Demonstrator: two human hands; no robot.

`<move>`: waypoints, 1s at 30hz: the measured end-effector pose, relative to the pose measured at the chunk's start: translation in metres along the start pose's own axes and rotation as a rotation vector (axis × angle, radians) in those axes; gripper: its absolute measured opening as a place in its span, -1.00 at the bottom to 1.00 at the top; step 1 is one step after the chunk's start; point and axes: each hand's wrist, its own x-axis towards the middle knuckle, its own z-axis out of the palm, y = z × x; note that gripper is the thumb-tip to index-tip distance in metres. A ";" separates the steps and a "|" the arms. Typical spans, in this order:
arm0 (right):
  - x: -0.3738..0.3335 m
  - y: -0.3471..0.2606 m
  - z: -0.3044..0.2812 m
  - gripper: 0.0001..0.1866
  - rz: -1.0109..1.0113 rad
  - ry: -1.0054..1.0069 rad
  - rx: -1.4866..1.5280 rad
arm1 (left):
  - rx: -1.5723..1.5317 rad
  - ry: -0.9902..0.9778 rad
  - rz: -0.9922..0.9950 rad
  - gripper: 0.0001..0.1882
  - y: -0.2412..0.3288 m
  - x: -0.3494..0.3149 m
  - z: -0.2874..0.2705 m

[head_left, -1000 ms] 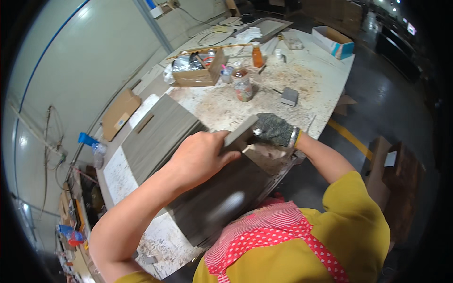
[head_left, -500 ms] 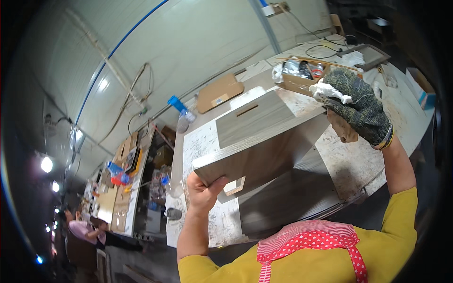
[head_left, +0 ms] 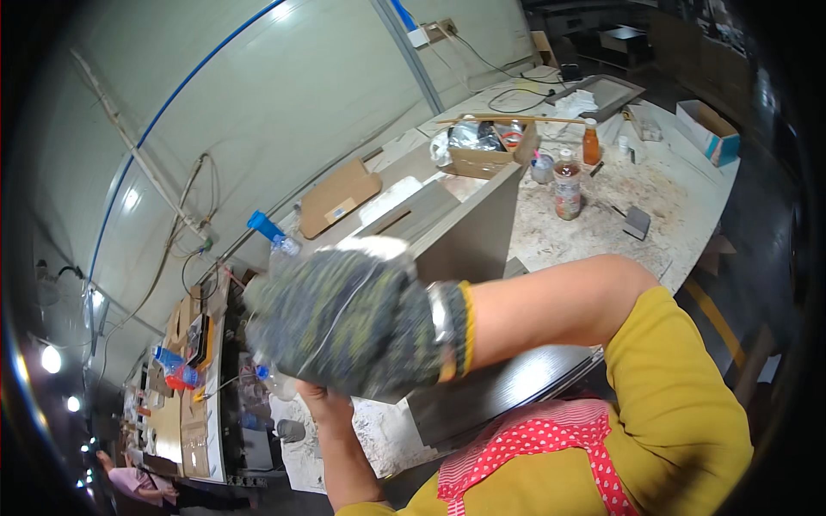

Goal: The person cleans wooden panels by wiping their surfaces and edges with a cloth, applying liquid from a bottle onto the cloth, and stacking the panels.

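A grey wood-grain panel [head_left: 482, 236] stands tilted on edge over the worktable. My right hand [head_left: 344, 318], in a thick grey-green knitted glove, reaches across to the panel's left end. It is closed on a white cloth [head_left: 383, 248], of which only a strip shows above the glove. Bare and mostly hidden behind the glove, my left hand [head_left: 320, 400] is at that same end of the panel; its fingers are covered now, but they gripped the corner just before. Under the raised panel another grey panel [head_left: 482, 408] lies flat, and a slotted one [head_left: 413, 211] lies behind.
On the worktable [head_left: 662, 181] stand a carton of plastic-wrapped items [head_left: 482, 163], a labelled bottle [head_left: 568, 189], an amber bottle [head_left: 590, 144] and a small jar [head_left: 542, 170]. A grey block [head_left: 637, 222] lies nearer. At far left is a person in pink [head_left: 133, 480].
My gloved right hand has swept along the panel from its far right end to its left end, with the white cloth. The view has shifted right, showing the bottles.
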 end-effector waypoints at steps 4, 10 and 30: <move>-0.058 0.091 -0.013 -0.70 0.053 0.235 -0.209 | -0.099 0.165 0.080 -0.56 -0.003 -0.021 0.001; -0.039 0.068 -0.038 -0.78 0.103 -0.018 -0.801 | -0.044 0.274 -0.054 -0.44 -0.016 -0.021 0.000; -0.108 0.127 0.042 -0.51 0.823 0.467 0.379 | -0.209 0.365 -0.082 -0.47 -0.028 -0.023 0.001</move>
